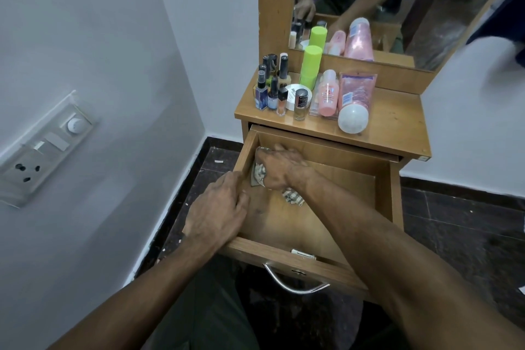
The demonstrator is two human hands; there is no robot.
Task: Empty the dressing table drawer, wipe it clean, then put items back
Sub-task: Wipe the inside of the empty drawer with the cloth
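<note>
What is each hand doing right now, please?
Left hand: open, resting on the drawer's left side wall.
Right hand: gripping the cloth inside the drawer.

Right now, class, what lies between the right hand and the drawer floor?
In the head view, a crumpled cloth lies under the right hand, against the drawer floor.

Wooden drawer (326, 179) (shiny metal handle (295, 281)), patterned cloth (292, 196).

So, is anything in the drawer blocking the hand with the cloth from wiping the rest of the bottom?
Nothing visible. The right hand presses the checked cloth in the open wooden drawer, whose bare bottom holds no items.
</note>
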